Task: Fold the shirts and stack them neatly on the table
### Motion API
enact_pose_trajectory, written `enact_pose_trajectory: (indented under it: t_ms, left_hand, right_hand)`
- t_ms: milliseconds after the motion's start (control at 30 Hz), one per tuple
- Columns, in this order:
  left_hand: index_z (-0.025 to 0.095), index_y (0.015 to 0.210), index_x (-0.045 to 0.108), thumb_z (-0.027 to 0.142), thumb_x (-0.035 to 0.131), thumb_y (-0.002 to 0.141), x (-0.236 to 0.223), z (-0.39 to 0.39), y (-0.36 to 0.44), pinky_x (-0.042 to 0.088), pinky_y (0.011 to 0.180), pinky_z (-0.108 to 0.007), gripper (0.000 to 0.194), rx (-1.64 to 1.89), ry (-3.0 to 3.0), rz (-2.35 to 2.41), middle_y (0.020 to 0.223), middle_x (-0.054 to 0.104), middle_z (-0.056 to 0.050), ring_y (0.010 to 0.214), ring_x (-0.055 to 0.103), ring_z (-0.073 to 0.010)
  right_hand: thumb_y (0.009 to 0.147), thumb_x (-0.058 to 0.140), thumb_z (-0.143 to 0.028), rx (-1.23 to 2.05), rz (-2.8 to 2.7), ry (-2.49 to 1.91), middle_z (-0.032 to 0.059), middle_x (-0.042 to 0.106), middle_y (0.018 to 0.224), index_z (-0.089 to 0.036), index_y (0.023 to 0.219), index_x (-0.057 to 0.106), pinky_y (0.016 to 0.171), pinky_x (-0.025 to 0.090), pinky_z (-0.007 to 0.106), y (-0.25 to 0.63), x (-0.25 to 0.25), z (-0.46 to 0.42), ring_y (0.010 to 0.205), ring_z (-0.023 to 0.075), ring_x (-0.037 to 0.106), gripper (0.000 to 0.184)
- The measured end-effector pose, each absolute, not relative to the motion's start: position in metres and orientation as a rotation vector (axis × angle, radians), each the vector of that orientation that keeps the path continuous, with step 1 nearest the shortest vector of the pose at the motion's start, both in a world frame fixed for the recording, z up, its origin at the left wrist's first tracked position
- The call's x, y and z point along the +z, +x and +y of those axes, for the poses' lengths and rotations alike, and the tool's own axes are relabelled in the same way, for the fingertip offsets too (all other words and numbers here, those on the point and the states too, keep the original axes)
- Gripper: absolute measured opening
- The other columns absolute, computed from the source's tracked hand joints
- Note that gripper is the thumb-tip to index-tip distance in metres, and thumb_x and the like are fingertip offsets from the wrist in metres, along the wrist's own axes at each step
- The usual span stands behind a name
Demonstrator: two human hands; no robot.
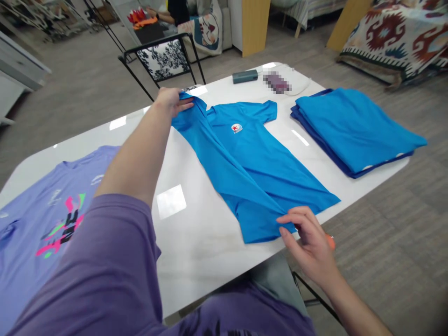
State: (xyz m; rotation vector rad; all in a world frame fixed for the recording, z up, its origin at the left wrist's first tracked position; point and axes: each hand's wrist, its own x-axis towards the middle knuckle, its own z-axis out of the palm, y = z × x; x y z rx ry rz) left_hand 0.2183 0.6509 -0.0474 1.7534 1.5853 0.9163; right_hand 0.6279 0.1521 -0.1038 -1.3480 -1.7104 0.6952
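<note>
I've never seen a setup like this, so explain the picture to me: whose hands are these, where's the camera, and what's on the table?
There is no machine here, just a person's two bare hands. The single picture comes from a camera worn on that person's head, looking forward and down.

On the glossy white table lie a lavender T-shirt with a colourful print, a folded stack of bright and dark blue fabric, a dark grey-green oblong object and a blurred-out item.

The left hand holds a bright blue short-sleeved T-shirt near one shoulder. The right hand has its fingers at the hem; whether they pinch it is hard to tell.
</note>
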Motion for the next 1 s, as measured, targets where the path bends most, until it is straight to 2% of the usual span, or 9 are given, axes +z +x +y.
enact_pose_trajectory:
  t_ms: [133,267,400,467,533,667,767,833,1000]
  left_hand:
    - [0.002,0.156,0.031,0.039,0.043,0.120,-0.073,0.647,0.279,0.053,0.110,-0.049,0.053,0.821,1.576,1.701,0.148,0.057,-0.023,0.127,0.071,-0.0275]
    - [0.008,0.140,0.055,0.041,0.063,0.111,-0.087,0.583,0.286,0.040,0.124,-0.042,0.044,0.804,1.969,1.853,0.143,0.061,-0.015,0.133,0.061,-0.0248]
    - [0.019,0.126,0.063,0.041,0.064,0.108,-0.095,0.470,0.270,0.050,0.107,-0.041,0.029,0.705,2.136,1.941,0.119,0.069,-0.007,0.103,0.063,-0.0194]
    - [0.024,0.120,0.065,0.047,0.062,0.107,-0.098,0.398,0.273,0.053,0.095,-0.043,0.027,0.624,2.135,1.845,0.106,0.071,-0.005,0.090,0.064,-0.0204]
    - [0.029,0.108,0.067,0.054,0.062,0.105,-0.100,0.322,0.288,0.055,0.087,-0.045,0.026,0.553,2.127,1.695,0.098,0.072,-0.005,0.087,0.067,-0.0233]
    - [0.034,0.112,0.069,0.058,0.066,0.101,-0.103,0.192,0.342,0.059,0.086,-0.045,0.026,0.452,2.116,1.496,0.105,0.077,-0.004,0.092,0.072,-0.0242]
    - [0.030,0.116,0.070,0.054,0.073,0.098,-0.108,0.137,0.379,0.058,0.094,-0.043,0.030,0.388,2.217,1.540,0.118,0.077,-0.005,0.107,0.074,-0.0260]
    - [0.028,0.114,0.071,0.045,0.071,0.101,-0.107,0.119,0.394,0.057,0.094,-0.043,0.021,0.357,2.276,1.617,0.118,0.077,-0.005,0.109,0.074,-0.0262]
    - [0.027,0.107,0.070,0.029,0.064,0.104,-0.091,0.091,0.395,0.054,0.089,-0.039,0.007,0.312,2.250,1.726,0.108,0.079,-0.005,0.101,0.075,-0.0248]
  right_hand:
    - [0.106,0.063,-0.034,0.526,-1.767,-1.528,0.0119,0.061,0.128,-0.040,0.141,0.069,0.094,0.064,0.055,0.657,-0.125,0.168,0.116,0.0340,0.068,0.037]
    - [0.102,0.072,-0.041,0.305,-1.885,-1.589,0.0132,0.063,0.131,-0.044,0.147,0.066,0.096,0.058,0.063,0.663,-0.133,0.161,0.115,0.0396,0.065,0.046]
    - [0.105,0.070,-0.039,0.443,-2.156,-1.412,0.0107,0.070,0.120,-0.034,0.145,0.066,0.089,0.053,0.050,0.655,-0.134,0.148,0.107,0.0329,0.067,0.040]
    - [0.108,0.066,-0.039,0.473,-2.243,-1.366,0.0111,0.071,0.122,-0.029,0.145,0.066,0.088,0.049,0.046,0.651,-0.133,0.146,0.106,0.0303,0.067,0.038]
    - [0.109,0.066,-0.040,0.456,-2.291,-1.366,0.0122,0.070,0.127,-0.027,0.147,0.066,0.090,0.047,0.045,0.650,-0.129,0.149,0.110,0.0300,0.066,0.040]
    - [0.107,0.072,-0.045,0.396,-2.475,-1.244,0.0096,0.072,0.127,-0.028,0.136,0.073,0.092,0.042,0.044,0.650,-0.120,0.154,0.110,0.0282,0.064,0.034]
    - [0.109,0.070,-0.039,0.322,-2.557,-1.164,0.0067,0.074,0.118,-0.027,0.120,0.077,0.090,0.040,0.042,0.645,-0.117,0.153,0.104,0.0243,0.064,0.017]
    - [0.110,0.068,-0.035,0.287,-2.562,-1.161,0.0059,0.075,0.114,-0.027,0.115,0.077,0.090,0.040,0.041,0.640,-0.115,0.148,0.103,0.0233,0.065,0.013]
    - [0.110,0.067,-0.039,0.300,-2.570,-1.130,0.0062,0.077,0.121,-0.029,0.122,0.076,0.096,0.045,0.042,0.635,-0.102,0.129,0.110,0.0248,0.069,0.018]
